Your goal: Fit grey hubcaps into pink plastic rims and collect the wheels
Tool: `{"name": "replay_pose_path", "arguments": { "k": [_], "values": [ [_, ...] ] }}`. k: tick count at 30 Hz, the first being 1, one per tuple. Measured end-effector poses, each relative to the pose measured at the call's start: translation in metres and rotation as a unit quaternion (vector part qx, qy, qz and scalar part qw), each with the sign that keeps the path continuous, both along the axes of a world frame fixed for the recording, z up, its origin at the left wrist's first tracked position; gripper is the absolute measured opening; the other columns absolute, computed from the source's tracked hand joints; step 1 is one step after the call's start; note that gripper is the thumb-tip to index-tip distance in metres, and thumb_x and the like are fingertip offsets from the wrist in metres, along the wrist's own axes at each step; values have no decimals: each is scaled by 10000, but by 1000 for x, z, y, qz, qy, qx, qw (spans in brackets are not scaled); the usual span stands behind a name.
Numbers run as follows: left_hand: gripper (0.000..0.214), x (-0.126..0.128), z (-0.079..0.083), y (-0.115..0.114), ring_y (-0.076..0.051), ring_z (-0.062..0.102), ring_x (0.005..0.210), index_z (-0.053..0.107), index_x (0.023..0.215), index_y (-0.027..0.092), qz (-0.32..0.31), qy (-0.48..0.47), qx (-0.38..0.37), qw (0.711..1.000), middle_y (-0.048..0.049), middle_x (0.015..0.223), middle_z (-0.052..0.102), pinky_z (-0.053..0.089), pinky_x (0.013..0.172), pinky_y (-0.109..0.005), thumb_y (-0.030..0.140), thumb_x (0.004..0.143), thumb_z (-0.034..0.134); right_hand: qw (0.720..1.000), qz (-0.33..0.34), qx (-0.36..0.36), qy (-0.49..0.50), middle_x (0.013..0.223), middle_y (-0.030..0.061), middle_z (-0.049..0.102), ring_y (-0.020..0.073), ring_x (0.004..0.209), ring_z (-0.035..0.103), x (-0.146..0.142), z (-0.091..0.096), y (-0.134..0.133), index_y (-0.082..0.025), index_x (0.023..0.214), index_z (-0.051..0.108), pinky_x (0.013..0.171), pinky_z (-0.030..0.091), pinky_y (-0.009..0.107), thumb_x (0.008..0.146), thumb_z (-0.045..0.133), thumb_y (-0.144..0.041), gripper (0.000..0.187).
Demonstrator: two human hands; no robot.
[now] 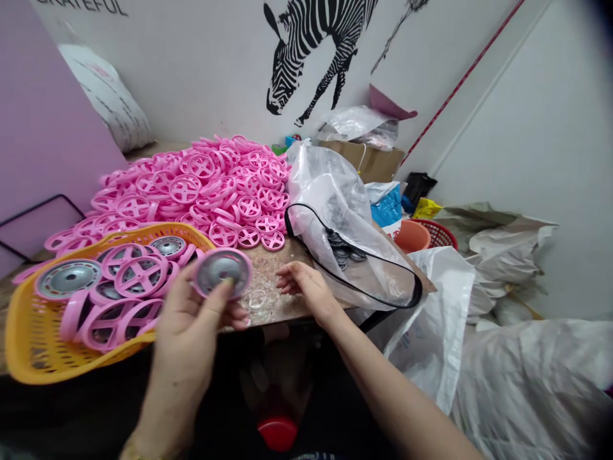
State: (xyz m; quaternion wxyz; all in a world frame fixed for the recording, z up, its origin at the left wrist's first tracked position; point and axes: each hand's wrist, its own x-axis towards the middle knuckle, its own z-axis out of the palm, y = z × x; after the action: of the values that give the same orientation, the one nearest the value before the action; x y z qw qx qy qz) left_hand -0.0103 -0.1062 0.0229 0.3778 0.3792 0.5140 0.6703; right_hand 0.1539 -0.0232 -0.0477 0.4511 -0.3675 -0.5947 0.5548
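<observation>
My left hand grips a pink toy wheel with a grey hubcap, thumb pressed on its face, just right of the yellow basket. Over the table's front edge, my right hand has its fingers loosely apart and nothing visible in them. Pink wheels, several showing grey hubcaps, lie in the yellow basket. Behind it rises a large heap of loose pink wheels. Right of my right hand, a clear plastic bag holds dark grey hubcap discs; a black band loops around its mouth.
The brown tabletop ends just below my hands. A cardboard box stands behind the clear bag. An orange bucket and crumpled white sacks crowd the right side. A white sack leans at back left.
</observation>
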Motion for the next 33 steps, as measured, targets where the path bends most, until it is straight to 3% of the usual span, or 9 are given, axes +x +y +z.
{"name": "replay_pose_path", "arguments": {
  "k": [2,5,7,11,14,21,28,30,33],
  "values": [
    [448,-20,19,2,-77,605,453,567,1154,246,73,-34,75,994,73,813,688,541,437,-192,208,744,743,985,-33,83,-148,888,45,709,150,799,657,-3,1,18,-168,973,664,719,497,251,964,478,-488,371],
    [292,-42,38,0,-81,672,636,554,1100,292,108,-7,127,986,105,869,709,561,568,-202,182,851,658,891,-74,197,-402,1070,56,714,169,988,648,-11,4,42,-177,1087,657,871,472,264,970,524,-300,216],
    [250,-45,41,-4,-95,687,762,564,1083,317,107,-2,126,986,109,883,713,568,626,-206,177,888,633,841,-88,219,-487,1152,93,691,199,1065,628,-18,6,55,-164,1150,641,920,450,286,973,520,-258,234],
    [410,-28,24,-10,-100,667,626,574,1204,340,73,-59,84,992,80,806,709,582,573,-204,248,831,718,806,-90,214,-545,1191,157,654,249,1074,619,-35,4,77,-132,1142,642,887,460,325,980,489,-226,242],
    [578,-10,1,-8,-128,668,563,578,1239,249,3,-57,3,998,21,813,714,566,494,-220,333,712,801,783,-85,215,-578,1157,164,653,246,1024,633,-42,4,85,-121,1111,651,843,467,326,997,422,-186,264],
    [551,5,-42,8,-131,678,603,555,1184,177,-94,-101,-155,978,-30,941,671,577,511,-250,361,715,777,764,-32,289,-576,1154,64,639,194,947,631,-24,15,46,-223,1126,640,750,440,285,1014,443,-315,245],
    [368,14,-60,17,-148,682,569,580,1065,187,-173,-168,-187,952,6,742,681,594,511,-264,355,780,742,736,60,467,-486,944,51,667,175,853,591,7,20,-25,-187,957,645,699,358,310,1005,497,-275,180],
    [304,19,-60,16,-139,669,552,610,969,170,-208,-165,-198,944,12,666,660,580,492,-232,344,766,754,743,58,475,-469,912,44,677,171,832,587,15,23,-38,-190,926,653,699,354,311,1006,497,-278,196],
    [254,25,-59,15,-122,649,507,613,870,162,-216,-149,-216,940,4,659,665,562,454,-211,320,742,766,787,0,430,-443,897,49,686,169,818,600,35,32,-43,-197,948,671,721,386,298,1014,473,-290,229]
  ]
}}
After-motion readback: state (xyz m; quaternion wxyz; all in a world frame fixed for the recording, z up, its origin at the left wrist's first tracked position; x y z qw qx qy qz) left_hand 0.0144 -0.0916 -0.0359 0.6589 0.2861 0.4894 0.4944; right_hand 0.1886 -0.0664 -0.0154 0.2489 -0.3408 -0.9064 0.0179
